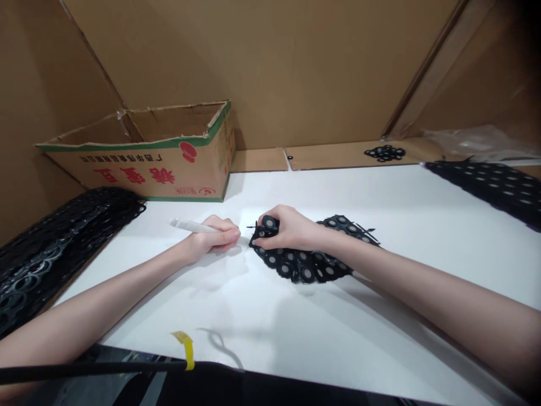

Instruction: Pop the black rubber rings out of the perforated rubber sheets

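Note:
A white pen-like tool (192,225) is gripped in my left hand (217,234), its rear end pointing up and to the left; its tip is hidden by my fingers. My right hand (287,228) pinches the left end of a black rubbery sheet (306,268) that bears several round openings with pale centres. One black ring-shaped piece (270,224) stands up by my right fingertips. The sheet lies on the white tabletop under my right hand and forearm. A small gap separates my two hands.
A cardboard box (169,169) stands at the back left, with a pile of black ringed parts (46,248) before it. More black sheets (490,186) lie at the right, near clear plastic (482,141). Small black rings (384,152) sit at the back. A black cable (93,370) with a yellow tag crosses the front.

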`<state>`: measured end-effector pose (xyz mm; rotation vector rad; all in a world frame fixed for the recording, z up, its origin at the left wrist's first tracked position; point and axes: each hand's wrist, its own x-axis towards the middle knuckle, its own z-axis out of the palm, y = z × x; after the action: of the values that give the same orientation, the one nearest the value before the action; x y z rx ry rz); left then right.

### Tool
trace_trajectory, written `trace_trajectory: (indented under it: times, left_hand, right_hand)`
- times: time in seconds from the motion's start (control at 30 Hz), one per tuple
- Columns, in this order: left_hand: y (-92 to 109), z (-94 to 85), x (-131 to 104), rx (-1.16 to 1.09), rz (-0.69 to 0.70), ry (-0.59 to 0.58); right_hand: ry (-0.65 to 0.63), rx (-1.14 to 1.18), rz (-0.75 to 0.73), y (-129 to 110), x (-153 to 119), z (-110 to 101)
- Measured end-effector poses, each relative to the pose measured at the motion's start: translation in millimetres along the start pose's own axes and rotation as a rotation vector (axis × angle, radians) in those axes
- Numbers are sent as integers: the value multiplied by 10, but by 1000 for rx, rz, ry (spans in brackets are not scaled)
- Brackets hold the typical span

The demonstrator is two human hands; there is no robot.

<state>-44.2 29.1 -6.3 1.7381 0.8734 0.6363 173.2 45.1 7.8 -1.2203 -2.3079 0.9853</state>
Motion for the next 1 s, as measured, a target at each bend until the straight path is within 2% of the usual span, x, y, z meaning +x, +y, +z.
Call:
trace_trajectory:
  times: [0.07, 0.2, 0.27, 0.33, 0.43, 0.53, 0.7, 0.8, 0.9, 0.93, 1.0]
  left_hand:
    - [-19, -25, 0, -18, 12, 39]
    - [-16, -141, -20, 44, 44, 202]
    - [14, -217, -50, 251, 35, 269]
    - [37, -292, -91, 560, 47, 308]
    - [14, -398, -151, 956, 136, 260]
    - [-72, -501, -194, 1105, 219, 159]
    - [-185, -652, -223, 1137, 217, 145]
    - [-122, -673, -223, 1169, 237, 252]
    - [53, -548, -191, 1072, 253, 384]
    - [117, -468, -168, 976, 235, 381]
    - [219, -274, -100, 720, 159, 280]
  right_hand:
    - [6, 17, -3, 18, -2, 5]
    - [36, 28, -23, 92, 9, 28]
    - [57, 17, -25, 139, 19, 43]
    - [88, 9, -38, 178, 24, 52]
    - [134, 28, -57, 202, 15, 49]
    - [162, 86, -80, 196, -3, 44]
    - [225, 142, -98, 227, 3, 74]
    - [264, 192, -94, 265, 16, 91]
    - [304, 233, -111, 262, 16, 103]
    - [320, 236, -128, 249, 14, 108]
    - [347, 228, -173, 213, 8, 124]
